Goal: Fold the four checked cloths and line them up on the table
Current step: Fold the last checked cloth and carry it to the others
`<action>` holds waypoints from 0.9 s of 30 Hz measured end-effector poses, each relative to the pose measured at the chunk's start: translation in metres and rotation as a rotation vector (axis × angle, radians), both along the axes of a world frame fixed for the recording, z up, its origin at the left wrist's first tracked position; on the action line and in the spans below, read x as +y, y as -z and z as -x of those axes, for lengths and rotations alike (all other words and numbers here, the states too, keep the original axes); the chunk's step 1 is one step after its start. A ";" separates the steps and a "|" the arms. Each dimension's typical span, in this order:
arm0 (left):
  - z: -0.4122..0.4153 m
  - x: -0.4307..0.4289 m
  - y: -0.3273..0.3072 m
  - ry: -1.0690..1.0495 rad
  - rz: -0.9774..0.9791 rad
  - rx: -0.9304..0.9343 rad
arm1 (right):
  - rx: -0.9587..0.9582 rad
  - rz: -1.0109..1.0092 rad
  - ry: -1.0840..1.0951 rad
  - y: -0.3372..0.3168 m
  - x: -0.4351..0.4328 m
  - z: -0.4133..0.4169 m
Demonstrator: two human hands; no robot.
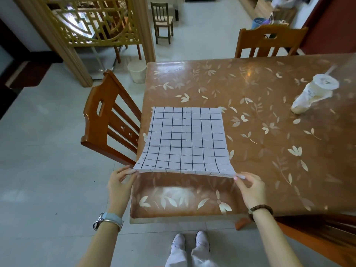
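Note:
One white cloth with a black check (185,139) lies spread over the near left part of the brown leaf-patterned table (269,143). Its far edge rests flat on the table while its near edge is lifted off the surface. My left hand (120,182) pinches the near left corner between thumb and fingers. My right hand (250,187) pinches the near right corner the same way. Only this one checked cloth is in view.
A plastic cup in a crumpled bag with a straw (314,93) stands at the table's far right. A wooden chair (109,120) is pushed up to the left side, another (269,42) at the far side. A pale waste bin (137,71) stands on the tiled floor.

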State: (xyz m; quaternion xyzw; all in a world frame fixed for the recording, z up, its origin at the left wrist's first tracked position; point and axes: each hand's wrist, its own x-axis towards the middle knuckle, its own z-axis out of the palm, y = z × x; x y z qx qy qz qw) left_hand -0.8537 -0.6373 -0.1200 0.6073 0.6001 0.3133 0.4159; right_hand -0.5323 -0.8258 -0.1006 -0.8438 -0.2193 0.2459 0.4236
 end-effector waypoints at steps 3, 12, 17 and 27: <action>-0.002 0.003 -0.007 0.035 -0.010 -0.031 | -0.030 -0.024 -0.018 -0.004 0.001 -0.006; -0.011 -0.005 -0.047 0.074 -0.080 -0.124 | -0.125 -0.088 -0.017 -0.011 0.012 -0.017; -0.017 -0.005 -0.051 0.076 -0.097 -0.135 | -0.128 -0.079 -0.051 -0.013 0.015 -0.026; -0.038 0.002 -0.041 0.034 -0.043 -0.083 | -0.120 -0.079 -0.048 -0.016 0.031 -0.048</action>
